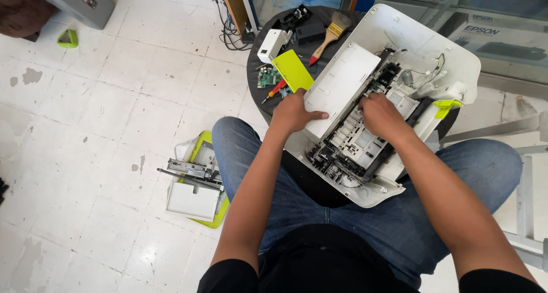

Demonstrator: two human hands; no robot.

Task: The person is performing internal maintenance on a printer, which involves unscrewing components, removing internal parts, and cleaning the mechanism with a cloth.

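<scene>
White plastic printer chassis (394, 93), opened up, sits across the near-right part of a small round dark bench (257, 59) and overhangs its near edge onto the person's lap. Left hand (294, 113) lies on the near-left corner of a flat white panel (342, 81) that is tilted up over the chassis; fingers together and wrapped over the panel edge, thumb pointing right along its face. Right hand (381, 115) is down in the exposed mechanism (354, 147) at the middle of the chassis, knuckles up, fingers curled into the grey and white parts; they look pressed on something but I cannot tell what, since the fingertips are hidden. A yellow-green tab (446, 105) sticks out at the right edge of the chassis, with thin wires (436, 67) looped above it near the far-right corner. On the far-left part of the bench: yellow-green cover piece (292, 70) just beside the left hand, red-handled screwdriver (275, 91) and small green circuit board (266, 77) at the left edge, white boxy part (273, 43) behind them, black parts (302, 23) at the far edge, and a wooden-handled brush (330, 35) with a red tip lying diagonally beside the panel. On the tiled floor (114, 110), left of the person's knee, a white and yellow-green tray assembly (197, 184) with a metal rail across it. Further off on the floor, a small green piece (68, 39) and a grey box (77, 1) at the far-left corner.
</scene>
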